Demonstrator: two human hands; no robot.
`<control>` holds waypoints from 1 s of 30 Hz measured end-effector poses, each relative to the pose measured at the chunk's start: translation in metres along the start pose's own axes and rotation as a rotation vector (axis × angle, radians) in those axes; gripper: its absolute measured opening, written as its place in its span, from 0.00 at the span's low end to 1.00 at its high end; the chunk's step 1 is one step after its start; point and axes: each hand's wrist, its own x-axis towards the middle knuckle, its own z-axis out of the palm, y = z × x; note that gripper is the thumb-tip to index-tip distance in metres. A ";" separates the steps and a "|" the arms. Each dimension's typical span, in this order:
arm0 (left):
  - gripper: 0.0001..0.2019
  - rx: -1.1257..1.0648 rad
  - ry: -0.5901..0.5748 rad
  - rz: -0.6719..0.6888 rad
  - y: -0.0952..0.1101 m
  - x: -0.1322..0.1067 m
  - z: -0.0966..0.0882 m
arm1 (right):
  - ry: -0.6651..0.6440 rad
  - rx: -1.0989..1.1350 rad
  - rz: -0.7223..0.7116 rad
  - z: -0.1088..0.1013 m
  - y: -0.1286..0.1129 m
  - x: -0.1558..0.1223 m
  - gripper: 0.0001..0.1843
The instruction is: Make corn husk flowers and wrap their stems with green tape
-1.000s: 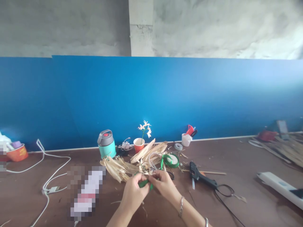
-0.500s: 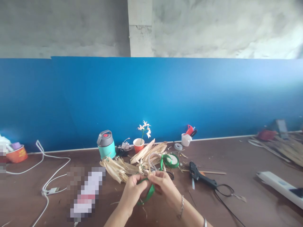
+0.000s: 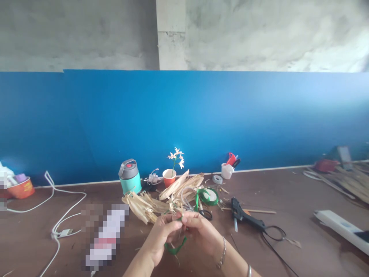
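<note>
My left hand [image 3: 165, 231] and my right hand [image 3: 198, 229] meet fingertip to fingertip above the table's near middle. Both are closed in a pinch on a green ribbon [image 3: 174, 251], whose loose length hangs in a curve below the fingers. A small pale husk piece shows just above the fingertips; its shape is mostly hidden. Right behind the hands lie dried corn husks [image 3: 145, 206]. A spool of green ribbon [image 3: 209, 196] rests beyond my right hand, with black-handled scissors [image 3: 206, 214] close to it.
A black glue gun [image 3: 245, 215] lies to the right with its cord. Behind stand a turquoise flask [image 3: 130, 181], an orange paper cup [image 3: 168, 178] holding white flowers [image 3: 176, 154], a tape roll [image 3: 217, 179] and a white cup [image 3: 226, 171] of tools. White cables [image 3: 54, 231] run along the left.
My fingers have drawn closer together. The ribbon's loose end has swung down and left, from beside my right hand to below both hands.
</note>
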 end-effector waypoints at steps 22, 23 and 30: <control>0.10 0.556 0.222 0.263 -0.013 0.012 -0.007 | 0.314 -0.458 -0.121 -0.005 0.008 0.015 0.09; 0.10 0.584 0.221 0.269 -0.012 0.012 -0.006 | 0.315 -0.483 -0.135 -0.005 0.008 0.015 0.07; 0.10 0.702 0.212 0.371 -0.013 0.010 -0.004 | 0.302 -0.633 -0.181 -0.005 0.006 0.012 0.08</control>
